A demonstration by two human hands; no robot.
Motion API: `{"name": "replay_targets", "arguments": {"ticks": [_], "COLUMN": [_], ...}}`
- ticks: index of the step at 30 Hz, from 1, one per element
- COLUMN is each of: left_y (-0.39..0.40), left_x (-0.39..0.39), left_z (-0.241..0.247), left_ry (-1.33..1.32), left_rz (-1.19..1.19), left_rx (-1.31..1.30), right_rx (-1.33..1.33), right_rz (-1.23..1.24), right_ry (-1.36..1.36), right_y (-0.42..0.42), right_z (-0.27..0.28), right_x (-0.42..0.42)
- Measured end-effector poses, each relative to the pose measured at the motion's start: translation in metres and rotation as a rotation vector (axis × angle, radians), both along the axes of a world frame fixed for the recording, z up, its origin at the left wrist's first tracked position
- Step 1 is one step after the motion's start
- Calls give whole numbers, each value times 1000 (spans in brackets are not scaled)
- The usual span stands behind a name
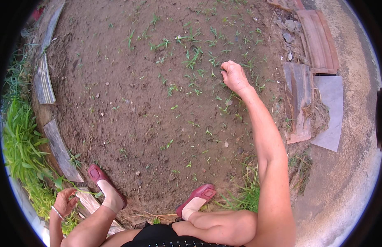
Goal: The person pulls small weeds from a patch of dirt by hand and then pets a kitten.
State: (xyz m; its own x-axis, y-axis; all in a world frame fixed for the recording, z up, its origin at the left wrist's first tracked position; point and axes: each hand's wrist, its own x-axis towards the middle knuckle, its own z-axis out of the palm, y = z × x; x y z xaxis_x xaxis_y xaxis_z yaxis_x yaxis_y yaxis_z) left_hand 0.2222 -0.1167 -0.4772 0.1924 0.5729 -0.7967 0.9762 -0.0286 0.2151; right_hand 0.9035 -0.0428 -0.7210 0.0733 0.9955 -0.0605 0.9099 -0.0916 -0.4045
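Observation:
My right hand (233, 75) reaches over the bare soil (132, 92), its fingers curled in a pinch among small green seedlings (192, 60). Whether a sprout is between those fingertips cannot be told. At the lower left, beside my knee, my left hand (65, 202) wears a beaded bracelet (57, 213). Its thumb and fingers are bent around a thin green stem with leaves (58, 182), though the grip itself is unclear. Both feet, in dark red shoes (98, 173), rest at the near edge of the soil.
Weathered boards (62, 151) and leafy green plants (19, 139) border the left side. Along the right lie reddish corrugated pieces (320, 41), a grey flat slab (331, 108), stones (289, 26) and a concrete path (357, 123). A grass clump (248, 193) grows near my right knee.

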Motion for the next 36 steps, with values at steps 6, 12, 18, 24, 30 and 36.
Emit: {"name": "replay_targets", "arguments": {"ticks": [6, 12, 18, 24, 30, 36], "left_y": [1, 3, 6, 3, 2, 2], "left_x": [7, 9, 7, 1, 7, 8], "left_z": [2, 0, 0, -5, -5, -2], "left_ry": [8, 5, -12, -39, -54, -33], "left_rz": [4, -8, -93, -98, -33, -60], "left_rx": [0, -1, 22, 28, 13, 0], "right_rx": [-14, 120, -161, -176, -93, -85], "right_rz": [50, -295, -487, -205, -41, -16], "right_ry": [-55, 395, 846, 329, 158, 81], "right_y": [4, 5, -35, -58, -57, -53], "right_z": [-5, 1, 31, 24, 5, 10], "right_x": [1, 28, 47, 37, 27, 10]}}
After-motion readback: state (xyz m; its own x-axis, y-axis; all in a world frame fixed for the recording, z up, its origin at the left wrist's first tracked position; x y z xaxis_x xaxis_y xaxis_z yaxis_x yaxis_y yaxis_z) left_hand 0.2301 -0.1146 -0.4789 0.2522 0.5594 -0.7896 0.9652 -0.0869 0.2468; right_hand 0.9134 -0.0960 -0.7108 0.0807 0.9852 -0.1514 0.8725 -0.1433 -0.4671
